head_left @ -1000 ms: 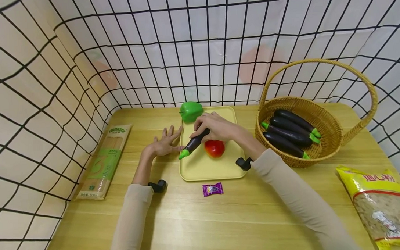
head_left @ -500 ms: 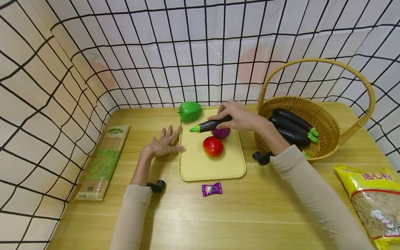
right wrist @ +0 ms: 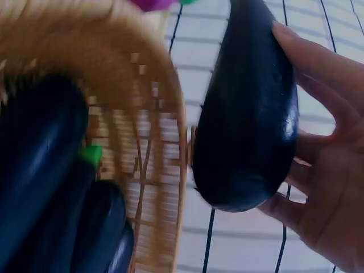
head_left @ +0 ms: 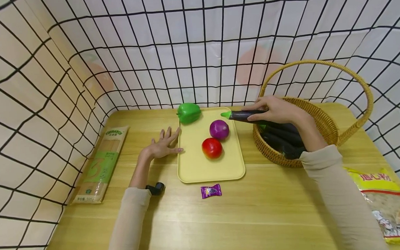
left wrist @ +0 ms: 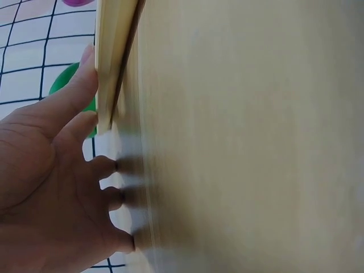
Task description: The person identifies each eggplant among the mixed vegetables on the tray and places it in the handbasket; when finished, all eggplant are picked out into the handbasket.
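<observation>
My right hand (head_left: 274, 109) grips a dark eggplant (head_left: 244, 115) at the left rim of the wicker basket (head_left: 263, 152); its green stem end points left toward the tray. In the right wrist view the fat end of this eggplant (right wrist: 250, 131) shows beside the rim, thumb and fingers around it. Several more eggplants (head_left: 280, 138) lie inside the basket, partly hidden by my forearm. My left hand (head_left: 162, 145) spreads its fingers at the left edge of the yellow tray (head_left: 208, 172), thumb on the tray edge in the left wrist view, other fingertips down on the table.
On the tray are a green bell pepper (head_left: 189, 113), a purple onion (head_left: 219, 129) and a red tomato-like fruit (head_left: 212, 148). A purple wrapped candy (head_left: 211, 191) lies in front. Noodle pack (head_left: 100, 165) stands left, a yellow food bag (head_left: 384, 203) right. Black-grid netting (head_left: 197, 59) surrounds the table.
My right hand has carried the eggplant from over the tray rightward to the basket, uncovering the purple onion. The left hand has stayed at the tray's edge.
</observation>
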`<state>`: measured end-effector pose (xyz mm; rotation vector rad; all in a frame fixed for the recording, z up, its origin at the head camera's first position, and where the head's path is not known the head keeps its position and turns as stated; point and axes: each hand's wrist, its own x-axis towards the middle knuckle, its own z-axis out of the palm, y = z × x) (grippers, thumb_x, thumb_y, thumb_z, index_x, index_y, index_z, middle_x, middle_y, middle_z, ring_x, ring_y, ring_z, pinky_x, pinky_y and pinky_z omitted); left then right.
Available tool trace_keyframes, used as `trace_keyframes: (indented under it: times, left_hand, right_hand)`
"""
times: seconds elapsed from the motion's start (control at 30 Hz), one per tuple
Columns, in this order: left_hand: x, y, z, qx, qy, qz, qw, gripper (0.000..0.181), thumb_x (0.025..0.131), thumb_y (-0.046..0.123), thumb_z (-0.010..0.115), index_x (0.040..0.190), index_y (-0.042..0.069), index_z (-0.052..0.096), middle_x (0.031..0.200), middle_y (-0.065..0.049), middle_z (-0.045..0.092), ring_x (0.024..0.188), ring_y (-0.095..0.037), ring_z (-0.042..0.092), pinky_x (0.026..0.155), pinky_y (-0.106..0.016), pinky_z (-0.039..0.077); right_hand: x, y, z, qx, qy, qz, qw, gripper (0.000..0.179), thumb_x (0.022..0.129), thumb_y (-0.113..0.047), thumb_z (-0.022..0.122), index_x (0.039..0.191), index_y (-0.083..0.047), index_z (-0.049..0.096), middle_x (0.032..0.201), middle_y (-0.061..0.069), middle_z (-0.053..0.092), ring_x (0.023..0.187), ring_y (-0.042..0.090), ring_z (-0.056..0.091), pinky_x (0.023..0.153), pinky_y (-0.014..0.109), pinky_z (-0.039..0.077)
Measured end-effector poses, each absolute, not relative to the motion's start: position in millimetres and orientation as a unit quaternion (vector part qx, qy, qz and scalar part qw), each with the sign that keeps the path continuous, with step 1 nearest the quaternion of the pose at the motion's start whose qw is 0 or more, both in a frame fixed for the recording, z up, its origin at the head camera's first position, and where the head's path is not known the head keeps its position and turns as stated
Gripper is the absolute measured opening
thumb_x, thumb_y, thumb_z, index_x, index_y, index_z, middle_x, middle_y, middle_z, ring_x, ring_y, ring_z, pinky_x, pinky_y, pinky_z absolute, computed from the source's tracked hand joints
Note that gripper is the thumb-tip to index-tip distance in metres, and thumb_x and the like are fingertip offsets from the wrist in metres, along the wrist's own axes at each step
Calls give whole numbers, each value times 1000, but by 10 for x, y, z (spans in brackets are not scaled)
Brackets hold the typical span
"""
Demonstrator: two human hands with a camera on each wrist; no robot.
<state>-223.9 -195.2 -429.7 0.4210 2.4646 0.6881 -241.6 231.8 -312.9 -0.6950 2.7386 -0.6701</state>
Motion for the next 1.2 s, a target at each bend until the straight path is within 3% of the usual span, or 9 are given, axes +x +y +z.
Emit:
trace_keyframes:
  times: [0.23,0.4,0.57,0.73,0.83,1.0,1.1,1.2]
  left_hand:
    - [-2202,-1942,-4250,157,915,256,269,91,104,50,56,167,27,-6,170,-17,-26,155,-43,-30,117,-76,-19]
    - [-2192,-1920,-4214,157,915,252,274,91,104,50,56,167,26,-6,170,-18,-26,155,-44,-29,118,-76,-18]
    - [-2198,-1912,-4217,157,915,253,272,91,104,50,56,167,26,-6,170,-18,-25,156,-44,-28,118,-76,-18]
    - [-2191,-1906,-4215,156,916,248,274,91,104,50,55,167,25,-6,170,-18,-26,156,-44,-29,118,-76,-19]
    - [-2186,-1902,-4213,158,916,246,274,90,105,50,55,167,25,-5,170,-19,-25,156,-44,-28,118,-77,-18]
    - [-2189,-1912,-4211,154,917,246,275,91,105,49,55,167,24,-5,171,-19,-25,156,-45,-28,118,-77,-17]
    - [-2187,-1917,-4201,153,917,245,275,91,105,49,55,167,24,-5,171,-18,-24,156,-44,-27,118,-77,-17]
    - [-2182,-1916,-4190,153,917,244,275,91,105,49,56,167,24,-5,171,-18,-24,156,-44,-27,118,-77,-17]
  right_hand:
    - [-2369,2800,-3157,-191,937,-240,168,46,100,-41,68,142,-22,65,118,12,64,74,18,48,62,29,41]
    - [-2384,3059,-3227,-179,941,-224,181,47,102,-39,65,145,-19,62,106,11,60,62,11,35,59,28,37]
    - [-2379,3194,-3245,-174,937,-235,191,48,103,-35,64,146,-14,61,141,21,59,85,19,48,74,31,41]
    - [-2364,3306,-3226,-172,933,-232,215,47,104,-37,63,146,-17,61,141,22,59,106,24,52,88,38,47]
    - [-2374,3350,-3229,-170,932,-216,235,46,102,-40,64,145,-21,63,141,18,60,108,24,52,92,42,47]
    - [-2447,3349,-3289,-171,923,-204,277,49,103,-39,64,145,-16,62,131,14,60,78,16,43,74,32,40]
    - [-2487,3328,-3337,-153,911,-229,307,51,104,-35,63,147,-10,58,91,6,62,60,12,33,60,26,38]
    - [-2509,3309,-3368,-133,902,-250,325,53,104,-33,63,149,-6,55,63,-6,38,53,8,29,53,24,36]
